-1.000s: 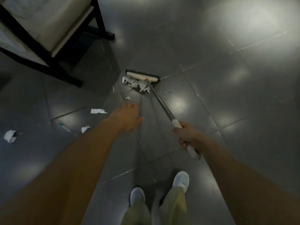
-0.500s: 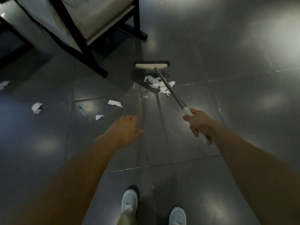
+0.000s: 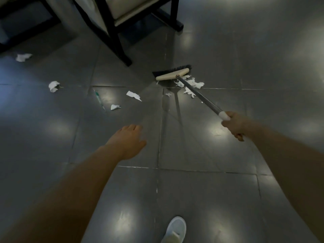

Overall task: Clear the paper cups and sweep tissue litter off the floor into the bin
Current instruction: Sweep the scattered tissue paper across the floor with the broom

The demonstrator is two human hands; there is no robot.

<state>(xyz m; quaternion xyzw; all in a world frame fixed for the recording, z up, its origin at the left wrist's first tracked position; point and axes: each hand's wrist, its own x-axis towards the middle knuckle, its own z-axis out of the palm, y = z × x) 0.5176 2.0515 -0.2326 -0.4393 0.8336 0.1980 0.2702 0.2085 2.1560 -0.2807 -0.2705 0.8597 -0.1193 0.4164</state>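
Observation:
My right hand [image 3: 234,124] grips the white end of a broom's metal handle. The broom head [image 3: 172,73], cream with dark bristles, rests on the dark tiled floor ahead. A pile of torn tissue [image 3: 192,85] lies just in front of the head, under the handle. Loose tissue pieces lie further left: one flat scrap [image 3: 133,95], a small one [image 3: 115,107], a crumpled wad [image 3: 53,86] and another [image 3: 23,57] far left. My left hand [image 3: 128,141] hangs in the air over the floor, fingers relaxed, holding nothing. No cups or bin are in view.
A chair with black legs [image 3: 121,44] and a pale cushion stands at the top, just left of the broom head. A thin green pen-like stick [image 3: 99,101] lies among the scraps. My white shoe [image 3: 175,229] shows at the bottom.
The view has swung left and more litter at the left has come into sight. The broom head now sits tilted behind the tissue pile, and my right hand has moved out to the right.

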